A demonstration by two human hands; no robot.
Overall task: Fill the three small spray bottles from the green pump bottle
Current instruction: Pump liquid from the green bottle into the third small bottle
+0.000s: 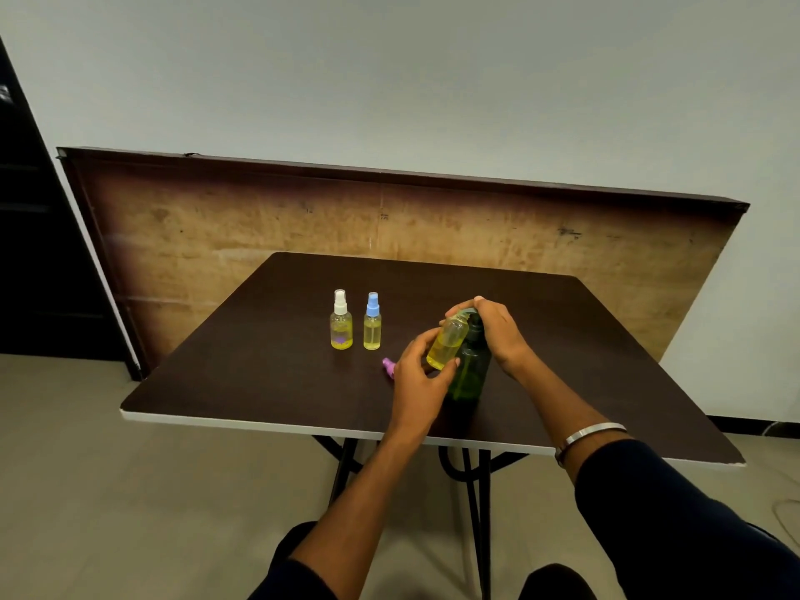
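An uncapped small spray bottle [448,342], approx. half full of yellow liquid, is held tilted in the left hand [419,374], fingers curled round its lower body, mouth up against the pump head of the green pump bottle [469,369]. The pump top is covered by the right hand [495,329], closed down over it, though the nozzle itself is hidden. Just left of the left hand a purple spray cap [388,365] is lying on the table [242,365]; further left, the white-capped bottle [341,320] & blue-capped bottle [372,321] are stood upright side by side.
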